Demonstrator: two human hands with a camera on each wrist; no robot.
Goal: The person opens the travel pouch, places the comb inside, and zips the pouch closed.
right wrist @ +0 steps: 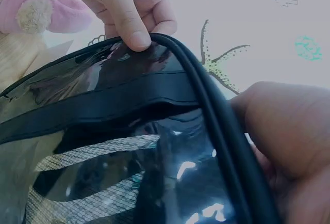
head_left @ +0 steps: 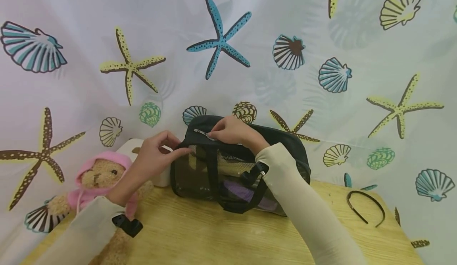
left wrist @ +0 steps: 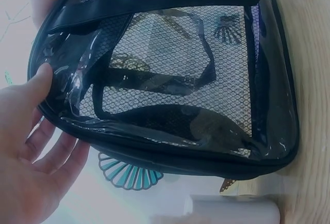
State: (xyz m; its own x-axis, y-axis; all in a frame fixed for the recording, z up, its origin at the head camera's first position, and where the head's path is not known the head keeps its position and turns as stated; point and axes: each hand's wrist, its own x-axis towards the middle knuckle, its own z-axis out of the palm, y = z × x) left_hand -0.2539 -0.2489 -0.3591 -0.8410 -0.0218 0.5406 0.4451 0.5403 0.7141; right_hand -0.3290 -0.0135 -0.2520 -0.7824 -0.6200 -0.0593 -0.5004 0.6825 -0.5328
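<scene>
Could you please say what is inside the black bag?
Inside the black bag, a purple item shows through the clear front; the handle and right sleeve hide other parts.

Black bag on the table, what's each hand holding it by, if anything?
The left hand pinches the bag at its upper left corner; the right hand pinches its zipper pull on top.

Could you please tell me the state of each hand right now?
Left hand: closed, pinching the clear-sided black bag at its upper corner.
Right hand: closed, pinching the metal zipper pull.
</scene>
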